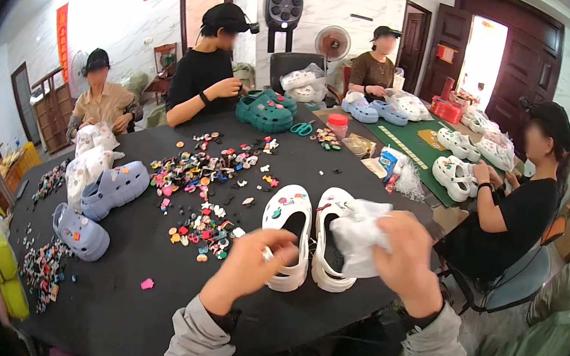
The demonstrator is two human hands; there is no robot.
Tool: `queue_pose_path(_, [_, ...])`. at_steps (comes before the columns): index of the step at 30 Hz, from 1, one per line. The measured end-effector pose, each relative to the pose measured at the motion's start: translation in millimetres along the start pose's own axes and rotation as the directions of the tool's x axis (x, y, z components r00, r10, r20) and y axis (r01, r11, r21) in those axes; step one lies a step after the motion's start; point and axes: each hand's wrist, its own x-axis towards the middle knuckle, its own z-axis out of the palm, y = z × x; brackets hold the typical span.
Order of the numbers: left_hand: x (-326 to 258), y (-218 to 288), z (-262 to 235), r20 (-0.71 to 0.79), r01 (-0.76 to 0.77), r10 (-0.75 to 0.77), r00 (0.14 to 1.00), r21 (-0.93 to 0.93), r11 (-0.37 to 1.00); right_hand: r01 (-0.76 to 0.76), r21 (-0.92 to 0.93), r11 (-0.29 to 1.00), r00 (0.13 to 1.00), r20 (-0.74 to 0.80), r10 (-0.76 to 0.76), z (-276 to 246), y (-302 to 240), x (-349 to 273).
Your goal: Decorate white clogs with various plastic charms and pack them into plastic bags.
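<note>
Two white clogs (289,215) lie side by side on the black table (123,300) in front of me, small coloured charms pushed into their tops. My right hand (408,257) is closed on a crumpled clear plastic bag (357,237) held over the right clog (332,215). My left hand (258,261) hovers at the heel of the left clog, fingers curled, thumb and forefinger pinched close together; whether it holds anything I cannot tell.
Loose coloured charms (203,228) are scattered left of the clogs, with a bigger pile (191,166) farther back. Pale blue clogs (111,188) sit at the left, green clogs (264,111) at the far side. Several people work around the table; one in black (521,205) sits close on my right.
</note>
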Motion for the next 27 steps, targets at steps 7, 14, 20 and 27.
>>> queue_pose_path(7, [34,-83,12,-0.151,-0.125,0.168,0.974,0.257,0.958,-0.051,-0.088,0.995,0.833,0.545,0.091,73,13,-21])
queue_pose_path(14, [39,-93,14,-0.101,-0.079,0.109,0.989,0.259,0.963,0.163,0.048,0.986,0.728,0.668,-0.153,50,12,-19])
queue_pose_path(20, [38,-86,15,-0.097,-0.044,0.072,0.993,0.262,0.964,0.131,-0.021,0.991,0.267,0.964,-0.015,56,8,31])
queue_pose_path(27, [36,-92,17,-0.118,-0.09,0.129,0.985,0.293,0.952,0.294,-0.379,0.877,0.767,0.641,0.02,70,27,27])
